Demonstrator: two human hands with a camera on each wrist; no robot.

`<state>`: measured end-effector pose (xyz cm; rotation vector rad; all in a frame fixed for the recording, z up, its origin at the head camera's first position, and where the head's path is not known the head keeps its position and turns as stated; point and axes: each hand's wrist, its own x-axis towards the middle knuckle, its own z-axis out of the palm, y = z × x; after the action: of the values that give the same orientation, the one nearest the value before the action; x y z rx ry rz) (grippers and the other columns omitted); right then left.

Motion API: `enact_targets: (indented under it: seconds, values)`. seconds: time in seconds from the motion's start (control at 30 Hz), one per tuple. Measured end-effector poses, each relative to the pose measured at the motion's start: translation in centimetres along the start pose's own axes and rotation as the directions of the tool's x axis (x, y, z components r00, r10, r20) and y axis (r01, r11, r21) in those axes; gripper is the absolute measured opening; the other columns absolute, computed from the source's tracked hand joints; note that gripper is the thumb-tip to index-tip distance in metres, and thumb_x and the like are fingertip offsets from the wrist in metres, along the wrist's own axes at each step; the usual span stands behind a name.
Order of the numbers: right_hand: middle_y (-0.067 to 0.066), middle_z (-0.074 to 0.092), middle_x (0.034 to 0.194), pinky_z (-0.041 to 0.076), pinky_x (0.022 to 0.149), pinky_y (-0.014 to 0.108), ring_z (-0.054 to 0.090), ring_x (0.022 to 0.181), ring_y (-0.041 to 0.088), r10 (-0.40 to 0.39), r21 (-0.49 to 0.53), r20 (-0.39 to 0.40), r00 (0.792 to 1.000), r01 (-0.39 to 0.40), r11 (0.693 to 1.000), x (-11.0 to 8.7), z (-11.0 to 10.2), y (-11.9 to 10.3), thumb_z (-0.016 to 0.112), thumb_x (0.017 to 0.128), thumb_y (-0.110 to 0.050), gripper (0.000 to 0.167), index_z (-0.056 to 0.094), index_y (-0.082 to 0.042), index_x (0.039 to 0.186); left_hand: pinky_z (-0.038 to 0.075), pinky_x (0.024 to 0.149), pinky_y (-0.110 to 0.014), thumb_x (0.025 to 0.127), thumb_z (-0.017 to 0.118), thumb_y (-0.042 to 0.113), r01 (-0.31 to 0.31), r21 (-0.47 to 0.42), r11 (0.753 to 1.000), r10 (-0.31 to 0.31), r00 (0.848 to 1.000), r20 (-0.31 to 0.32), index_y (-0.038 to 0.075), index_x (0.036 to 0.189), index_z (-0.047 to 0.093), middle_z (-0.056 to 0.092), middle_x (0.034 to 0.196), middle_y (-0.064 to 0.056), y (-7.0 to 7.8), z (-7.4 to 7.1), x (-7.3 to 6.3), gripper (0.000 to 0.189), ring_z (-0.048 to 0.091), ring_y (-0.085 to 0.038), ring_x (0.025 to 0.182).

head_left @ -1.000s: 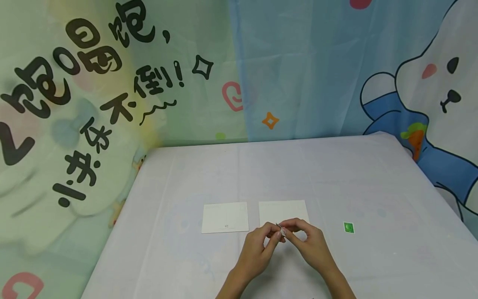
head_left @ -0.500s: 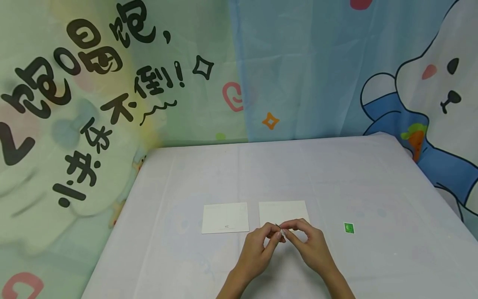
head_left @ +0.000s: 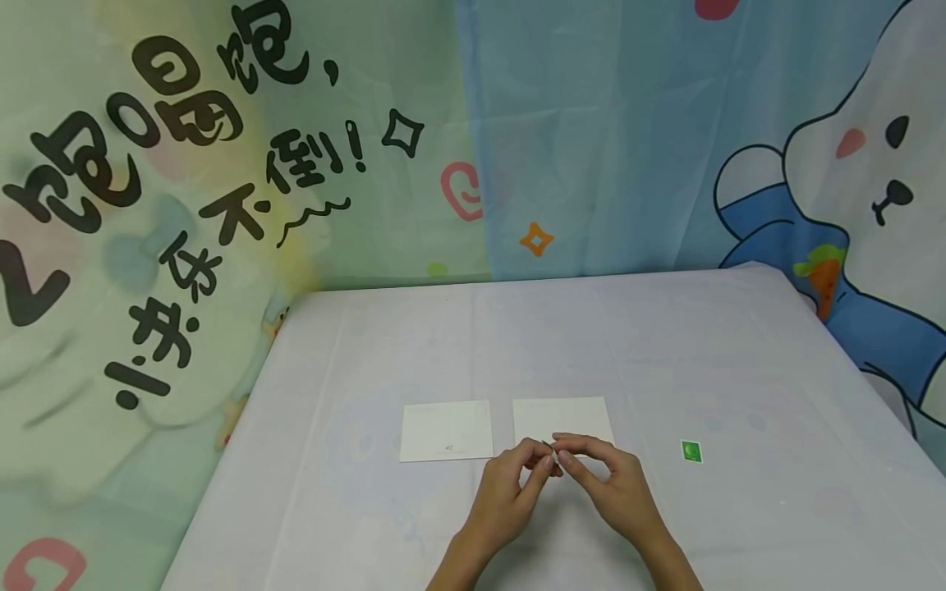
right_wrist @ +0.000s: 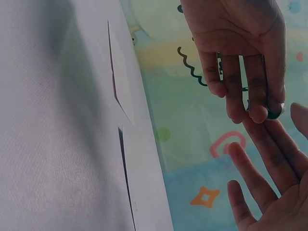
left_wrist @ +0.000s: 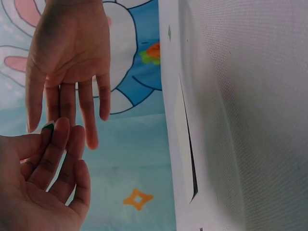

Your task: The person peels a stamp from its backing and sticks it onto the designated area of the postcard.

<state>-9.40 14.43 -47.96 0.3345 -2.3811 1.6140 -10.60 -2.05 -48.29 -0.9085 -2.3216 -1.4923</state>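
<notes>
Above the white table [head_left: 355, 525], my left hand [head_left: 510, 488] pinches a small, thin, green stamp-like sticker [left_wrist: 48, 126] between thumb and fingertips. Only an edge of it shows, dark and shiny in the right wrist view [right_wrist: 275, 113]; the fingers hide the rest. My right hand [head_left: 609, 484] faces it, its long fingers stretched out and their tips at the left fingertips. The right thumb [right_wrist: 299, 118] stands apart from the sticker in the right wrist view. Beyond the hands lie two white cards: the left card [head_left: 446, 431] and the right card [head_left: 562, 417], which the fingers partly cover.
A small green square with a white border [head_left: 691, 451] lies on the table to the right of my hands. Behind the table hangs a printed curtain [head_left: 606, 148] with lettering and a cartoon rabbit.
A white bit showed between the fingertips of both hands earlier; less of it shows now. The right thumb and index finger have spread slightly, and the left hand has shifted a little left.
</notes>
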Motion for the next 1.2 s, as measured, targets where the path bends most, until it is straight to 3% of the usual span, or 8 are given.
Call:
enact_targets:
  seconds: [0.5, 0.83, 1.2]
  values:
    - [-0.003, 0.067, 0.107, 0.041, 0.086, 0.020, 0.059, 0.102, 0.010, 0.009, -0.015, 0.006, 1.000, -0.008, 1.000, 0.0, 0.0, -0.1, 0.067, 0.084, -0.007, 0.020, 0.069, -0.014, 0.102, 0.046, 0.067, -0.015, 0.098, 0.046, 0.018, 0.009, 0.001, 1.000, -0.009, 1.000, 0.003, 0.012, 0.097, 0.057, 0.067, 0.084, 0.005, 0.0, -0.1, 0.0, 0.012, 0.061, -0.003, 0.075]
    - [0.007, 0.068, 0.094, 0.046, 0.080, 0.025, 0.061, 0.090, 0.010, -0.017, -0.018, -0.017, 1.000, 0.017, 1.000, 0.4, -0.5, -3.8, 0.064, 0.084, -0.001, 0.009, 0.067, -0.002, 0.092, 0.047, 0.068, -0.018, 0.098, 0.047, 0.018, 0.027, -0.019, 0.999, -0.027, 1.000, 0.012, 0.012, 0.097, 0.057, 0.067, 0.083, 0.005, 0.0, -0.1, -0.1, 0.012, 0.060, -0.001, 0.077]
    - [0.004, 0.065, 0.086, 0.042, 0.080, 0.020, 0.059, 0.087, 0.010, -0.031, -0.060, -0.081, 0.996, 0.026, 0.998, 0.5, -0.5, -3.9, 0.066, 0.082, 0.002, 0.007, 0.067, -0.003, 0.086, 0.047, 0.068, -0.019, 0.098, 0.046, 0.019, 0.035, -0.016, 0.999, -0.034, 0.999, 0.015, 0.011, 0.097, 0.057, 0.067, 0.083, 0.004, 0.2, -0.2, 0.0, 0.013, 0.060, -0.001, 0.077]
